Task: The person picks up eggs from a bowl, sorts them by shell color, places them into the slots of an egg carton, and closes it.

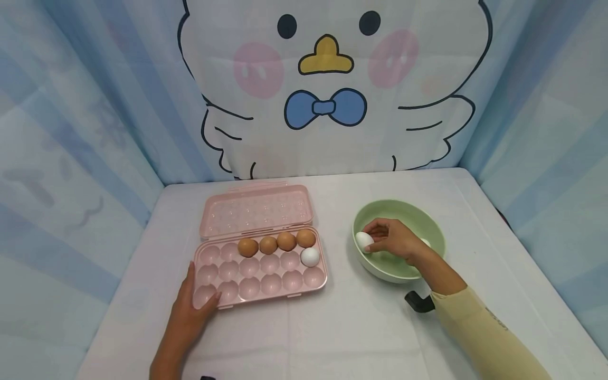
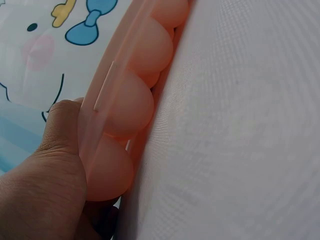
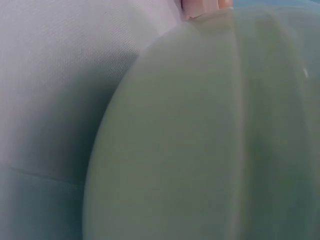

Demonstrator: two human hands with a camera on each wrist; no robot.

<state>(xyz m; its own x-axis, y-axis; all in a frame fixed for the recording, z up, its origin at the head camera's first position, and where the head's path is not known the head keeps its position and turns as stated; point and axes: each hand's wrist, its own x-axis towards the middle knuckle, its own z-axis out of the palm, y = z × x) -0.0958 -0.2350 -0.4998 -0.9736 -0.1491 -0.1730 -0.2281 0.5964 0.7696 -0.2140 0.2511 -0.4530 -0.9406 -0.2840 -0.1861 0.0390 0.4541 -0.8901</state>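
White and smooth, an oval egg sits at the left side of the bowl, pinched between the thumb and fingers of the right hand; whether it touches the wall, I cannot tell. Around it stands the round, pale green bowl; a second small white patch shows beyond the forearm (perhaps another egg, mostly hidden). To the left of the bowl, well apart, lies the pink, translucent plastic egg tray, its matching lid folded back behind it; four brown eggs fill the right part of the back row, and one white egg sits in the rightmost pocket of the middle row; the other pockets are bare. The left hand grips the tray's near left corner, its thumb on the front edge and its fingers along the left end; the left wrist view shows the thumb against the rim, beside the rounded undersides of the pockets.

The step in hand looks like taking an egg from bowl to tray; the next move seems to call for lifting clear of the rim, crossing leftward and lowering gently, most plausibly into the pocket beside the white egg, while the left hand steadies the corner. Beneath everything spreads a white cloth.
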